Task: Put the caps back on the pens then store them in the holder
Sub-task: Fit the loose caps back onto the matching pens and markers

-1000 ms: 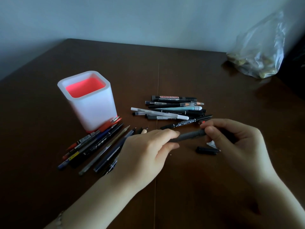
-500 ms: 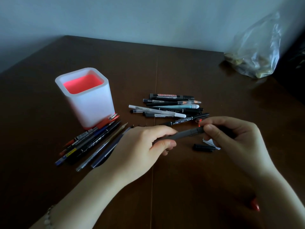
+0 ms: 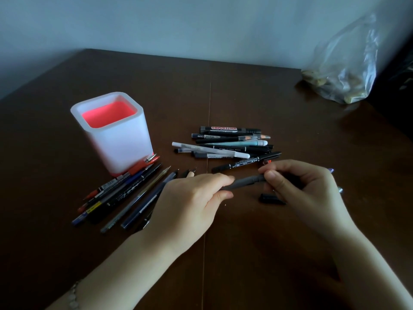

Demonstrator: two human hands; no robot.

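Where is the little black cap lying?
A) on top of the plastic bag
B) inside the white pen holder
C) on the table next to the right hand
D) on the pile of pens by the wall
C: the little black cap lies on the table right beside the right hand, which holds the grey pen together with the left hand.
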